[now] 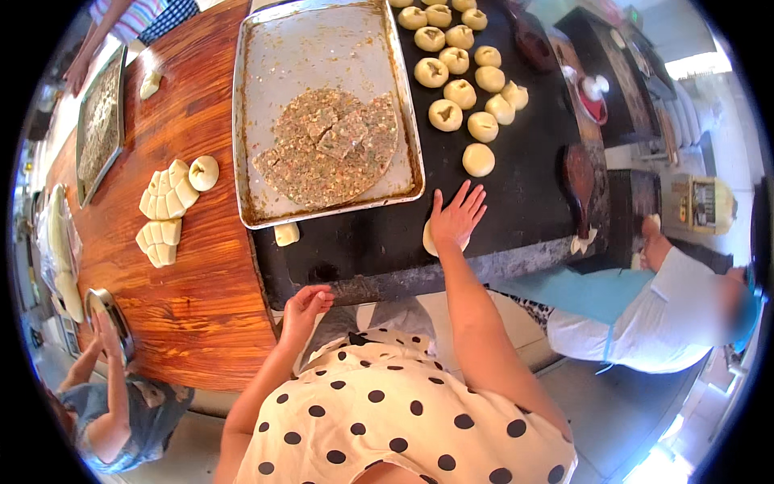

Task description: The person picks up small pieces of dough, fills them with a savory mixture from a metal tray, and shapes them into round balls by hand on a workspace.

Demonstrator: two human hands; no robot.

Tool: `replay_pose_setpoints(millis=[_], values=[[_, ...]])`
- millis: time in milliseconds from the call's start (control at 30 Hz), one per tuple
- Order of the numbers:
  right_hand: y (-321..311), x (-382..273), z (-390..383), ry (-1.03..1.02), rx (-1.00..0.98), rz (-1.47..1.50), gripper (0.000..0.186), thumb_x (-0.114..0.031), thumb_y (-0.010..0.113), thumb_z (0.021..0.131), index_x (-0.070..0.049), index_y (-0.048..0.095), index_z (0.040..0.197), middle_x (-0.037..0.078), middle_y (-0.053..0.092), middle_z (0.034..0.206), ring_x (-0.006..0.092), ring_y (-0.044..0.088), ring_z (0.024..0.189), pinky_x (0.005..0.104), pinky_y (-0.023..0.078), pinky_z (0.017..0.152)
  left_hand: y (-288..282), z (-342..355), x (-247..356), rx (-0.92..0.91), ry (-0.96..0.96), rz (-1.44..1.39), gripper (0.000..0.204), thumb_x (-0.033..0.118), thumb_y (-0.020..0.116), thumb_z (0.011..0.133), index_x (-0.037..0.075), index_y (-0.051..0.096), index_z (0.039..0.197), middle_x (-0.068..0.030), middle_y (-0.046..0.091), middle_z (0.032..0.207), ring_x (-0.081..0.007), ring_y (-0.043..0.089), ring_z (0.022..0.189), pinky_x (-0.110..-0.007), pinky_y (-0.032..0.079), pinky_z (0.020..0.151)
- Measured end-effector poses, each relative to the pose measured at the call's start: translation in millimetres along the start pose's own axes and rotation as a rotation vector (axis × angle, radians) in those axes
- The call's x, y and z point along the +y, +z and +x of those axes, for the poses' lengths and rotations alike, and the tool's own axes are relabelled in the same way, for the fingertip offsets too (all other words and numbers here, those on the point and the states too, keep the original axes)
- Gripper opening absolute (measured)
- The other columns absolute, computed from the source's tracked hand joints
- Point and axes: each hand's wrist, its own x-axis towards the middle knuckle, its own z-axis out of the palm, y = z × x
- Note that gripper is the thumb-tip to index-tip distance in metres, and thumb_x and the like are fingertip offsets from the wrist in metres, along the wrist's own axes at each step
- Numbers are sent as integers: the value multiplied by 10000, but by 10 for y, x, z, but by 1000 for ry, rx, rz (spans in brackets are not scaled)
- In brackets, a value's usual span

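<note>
dough piece (435, 239) on black griddle (532, 194), near its front edge, pressed flat under right hand (456, 218) with fingers spread wide. left hand (306, 306) loosely curled, empty, at wooden table (193, 298) edge. beyond, metal tray (266, 97) of minced filling (330, 149); farther, stuffed buns (463, 68) in rows.

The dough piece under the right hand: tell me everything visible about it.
The dough piece is pale cream, soft-looking and flattened, lying on the black griddle surface near its front edge. The right hand rests flat on top with fingers spread, covering most of it, so only the left and lower rim shows. It sits apart from the filled dough balls farther back and from the metal tray of minced filling to its left. Its full shape cannot be told.
</note>
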Motion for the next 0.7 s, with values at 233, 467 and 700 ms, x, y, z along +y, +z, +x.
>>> replay_pose_setpoints(millis=[233,467,700], values=[[139,209,-43,38,84,226,763,-516,434,984,-2,258,1520,251,162,1594,372,153,1486,504,99,1208,94,-132,135,-101,17,50,271,176,568,1010,-44,627,1156,-106,694,1019,-146,658,910,-281,542,827],[-78,290,-462,-175,-63,200,727,-445,504,967,7,299,1497,259,195,1581,376,188,1474,501,120,1208,45,-91,24,-72,-23,113,263,169,536,1023,-37,632,1154,-94,697,1002,-138,660,901,-285,544,820],[-144,766,-412,45,-110,470,526,-310,714,849,-41,572,1278,152,578,1301,304,577,1134,407,460,985,178,54,153,-128,-24,71,262,188,551,1019,-14,636,1164,-86,695,1009,-138,657,907,-283,544,820]])
